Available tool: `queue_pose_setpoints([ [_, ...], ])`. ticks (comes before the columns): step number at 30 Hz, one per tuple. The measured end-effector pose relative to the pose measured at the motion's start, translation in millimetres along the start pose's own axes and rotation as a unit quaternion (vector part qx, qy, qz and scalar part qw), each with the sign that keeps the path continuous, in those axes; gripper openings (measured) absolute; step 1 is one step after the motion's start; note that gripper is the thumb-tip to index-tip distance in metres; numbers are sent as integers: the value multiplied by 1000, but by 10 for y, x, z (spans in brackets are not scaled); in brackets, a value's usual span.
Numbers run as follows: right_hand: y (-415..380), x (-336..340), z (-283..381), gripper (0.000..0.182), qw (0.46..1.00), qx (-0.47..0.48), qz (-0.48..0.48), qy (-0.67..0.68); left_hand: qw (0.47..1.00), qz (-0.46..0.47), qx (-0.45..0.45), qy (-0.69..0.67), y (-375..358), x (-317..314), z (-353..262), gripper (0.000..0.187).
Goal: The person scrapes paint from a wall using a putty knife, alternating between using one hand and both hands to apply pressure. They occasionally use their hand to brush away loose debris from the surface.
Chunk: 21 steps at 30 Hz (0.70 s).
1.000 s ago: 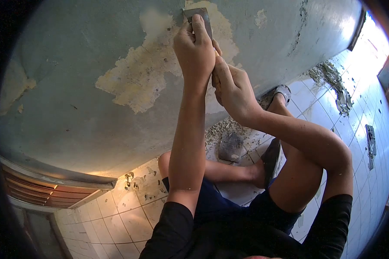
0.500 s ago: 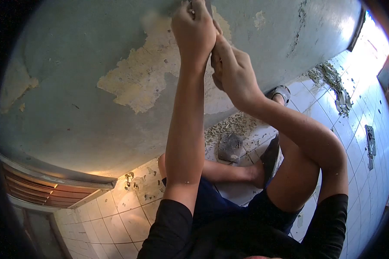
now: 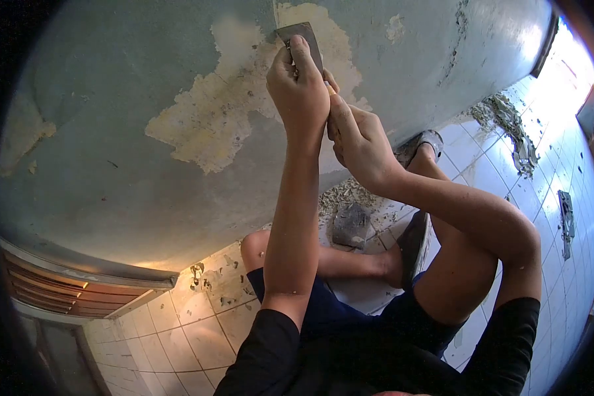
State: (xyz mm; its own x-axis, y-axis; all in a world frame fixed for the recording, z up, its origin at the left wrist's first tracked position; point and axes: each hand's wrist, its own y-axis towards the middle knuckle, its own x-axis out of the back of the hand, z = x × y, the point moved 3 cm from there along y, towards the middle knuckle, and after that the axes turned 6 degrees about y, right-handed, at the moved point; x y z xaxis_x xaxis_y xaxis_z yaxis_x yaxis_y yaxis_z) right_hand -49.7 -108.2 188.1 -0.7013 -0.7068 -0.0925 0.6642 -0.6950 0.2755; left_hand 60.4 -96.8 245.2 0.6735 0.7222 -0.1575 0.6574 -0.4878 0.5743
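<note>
A metal scraper (image 3: 302, 38) lies flat against a grey-green painted wall (image 3: 132, 171), its blade at the upper edge of a bare cream patch (image 3: 218, 109) where the paint is gone. My left hand (image 3: 299, 89) presses on the blade with fingers over it. My right hand (image 3: 358, 142) is closed around the scraper's handle just below, and the handle is mostly hidden by both hands. I sit on the floor with my legs bent under my arms.
Paint flakes (image 3: 350, 191) lie heaped on the white tiled floor (image 3: 198, 330) at the wall's foot. A grey flat object (image 3: 351, 224) rests among them. More peeled scraps (image 3: 515, 132) lie along the wall at right. A slatted wooden shutter (image 3: 59, 290) is at lower left.
Both hands pushed the scraper up the wall until the blade left the top of the view, then drew it back down; the blade shows again at the patch's top.
</note>
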Motion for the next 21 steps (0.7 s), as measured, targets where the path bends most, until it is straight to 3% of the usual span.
queue_pose_setpoints([
  [9,-9,-40,-70,49,1000,11,-2,-20,1000,18,17,2,-18,64,72,41],
  [11,-10,-36,-13,62,998,-2,-12,-63,999,24,17,19,2,64,23,41],
  [14,25,-80,-14,51,1000,16,1,12,999,27,-20,14,61,48,-8,44],
  [21,58,-107,-5,51,1000,27,2,12,996,20,-59,61,92,67,-82,43],
])
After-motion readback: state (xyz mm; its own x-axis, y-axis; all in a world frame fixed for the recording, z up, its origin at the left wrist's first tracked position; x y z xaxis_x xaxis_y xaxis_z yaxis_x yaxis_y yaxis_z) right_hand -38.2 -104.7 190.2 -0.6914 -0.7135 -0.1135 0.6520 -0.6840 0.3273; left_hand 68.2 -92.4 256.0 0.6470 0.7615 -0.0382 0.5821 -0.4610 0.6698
